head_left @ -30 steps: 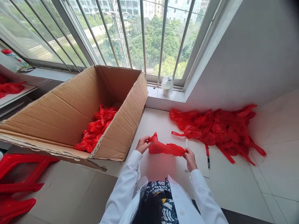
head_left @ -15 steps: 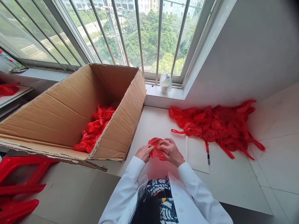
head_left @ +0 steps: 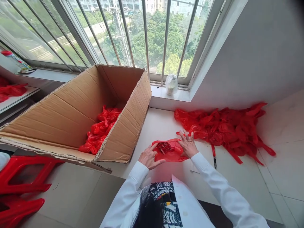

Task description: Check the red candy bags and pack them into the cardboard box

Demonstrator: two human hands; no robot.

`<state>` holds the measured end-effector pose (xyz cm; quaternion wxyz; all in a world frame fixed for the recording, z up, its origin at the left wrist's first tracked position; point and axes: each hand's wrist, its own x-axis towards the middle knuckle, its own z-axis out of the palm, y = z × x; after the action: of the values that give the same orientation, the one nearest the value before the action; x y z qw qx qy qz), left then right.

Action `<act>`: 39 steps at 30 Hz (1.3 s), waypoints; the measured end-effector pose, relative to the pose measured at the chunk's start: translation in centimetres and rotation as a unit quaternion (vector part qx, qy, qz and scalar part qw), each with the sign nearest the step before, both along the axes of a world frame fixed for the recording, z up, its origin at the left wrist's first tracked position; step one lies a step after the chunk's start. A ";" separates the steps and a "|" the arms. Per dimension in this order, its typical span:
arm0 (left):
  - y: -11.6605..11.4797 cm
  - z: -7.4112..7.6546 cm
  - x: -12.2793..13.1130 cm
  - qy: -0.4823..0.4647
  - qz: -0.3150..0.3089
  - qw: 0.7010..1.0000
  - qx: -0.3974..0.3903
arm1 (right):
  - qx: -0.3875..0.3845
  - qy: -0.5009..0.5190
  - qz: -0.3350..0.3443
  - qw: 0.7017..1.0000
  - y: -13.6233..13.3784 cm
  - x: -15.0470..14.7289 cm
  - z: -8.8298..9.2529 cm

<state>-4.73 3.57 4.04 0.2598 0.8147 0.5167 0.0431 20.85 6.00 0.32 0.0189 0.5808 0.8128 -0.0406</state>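
Note:
A red plastic bag (head_left: 172, 155) lies spread on the white table at my front, its mouth wide. Inside it show small dark-red packets (head_left: 165, 147), too blurred to tell their kind. At the bag's left edge is my left hand (head_left: 147, 157), open, thumb stretched along the near side and index finger at the rim. My right hand (head_left: 188, 146) touches the right rim, its fingers spread and pointing away from me. Beyond the right fingertips, a heap of red plastic bags (head_left: 220, 126) lies along the wall.
To my left stands a large open cardboard box (head_left: 125, 126) with several tied red bags (head_left: 101, 126) inside. A pen (head_left: 214, 160) lies right of my right forearm. A white wrapped bundle (head_left: 171, 85) sits on the windowsill. Red plastic stools (head_left: 26, 186) stand at lower left.
Both hands were close together, pinching the crumpled bag. They have moved apart, the right hand to the right, and the bag is now spread open, showing packets inside. The view has shifted slightly.

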 end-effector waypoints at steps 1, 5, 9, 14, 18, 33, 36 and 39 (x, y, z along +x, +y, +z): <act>0.2 0.0 0.3 0.008 0.013 1.000 0.015 | 0.003 -0.002 0.008 1.000 0.0 0.1 0.3; 0.6 -0.1 1.4 0.088 0.033 0.995 0.032 | 0.009 -0.016 0.028 0.999 -0.3 0.2 0.9; 0.1 0.1 2.2 0.169 0.038 0.985 0.009 | -0.019 -0.029 0.024 0.999 -0.5 0.6 1.9; -0.5 0.6 2.1 0.191 0.027 0.981 -0.006 | -0.064 -0.036 0.049 0.996 -0.7 1.0 4.0; -0.4 0.9 2.2 0.194 0.032 0.980 -0.012 | -0.091 -0.043 0.063 0.993 -1.1 1.0 5.2; -1.1 1.1 3.8 0.141 0.051 0.989 0.000 | -0.117 -0.047 -0.003 0.992 -2.3 3.5 4.2; -0.9 0.8 4.0 0.154 0.031 0.987 -0.020 | -0.127 -0.071 -0.021 0.989 -2.5 2.7 4.6; -0.8 0.5 3.7 0.143 0.021 0.989 -0.025 | -0.066 -0.072 -0.007 0.995 -2.8 0.3 6.6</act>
<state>-1.03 2.78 4.54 0.2026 0.7950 0.5660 -0.0811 21.14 3.22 6.91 0.1155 0.5856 0.8006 -0.0526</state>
